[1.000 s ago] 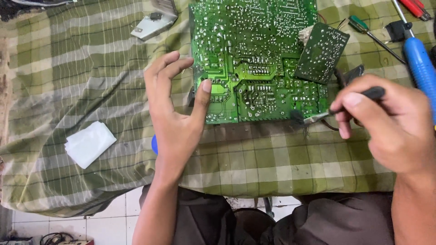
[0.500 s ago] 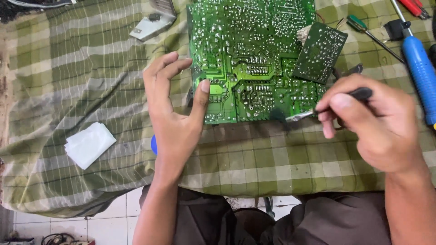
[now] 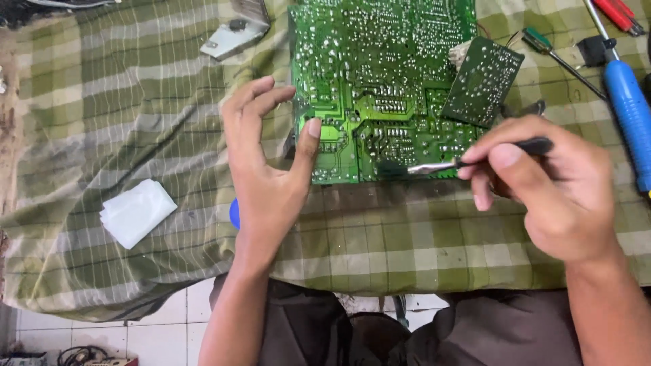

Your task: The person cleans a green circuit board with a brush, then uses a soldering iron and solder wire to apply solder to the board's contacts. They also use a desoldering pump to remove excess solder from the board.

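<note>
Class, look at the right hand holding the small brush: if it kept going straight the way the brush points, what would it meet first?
The right hand points its brush leftward along the near edge of the green circuit board. Going on, it would probably meet the left hand, whose thumb rests there.

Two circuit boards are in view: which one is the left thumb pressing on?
The large bright-green board: the left hand has its thumb on that board's lower left edge. The smaller, darker board lies tilted at its right side, untouched.

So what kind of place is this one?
Probably a small electronics repair bench: a green circuit board lies solder-side up on a checked cloth, with screwdrivers beside it and a brush in the right hand.
</note>
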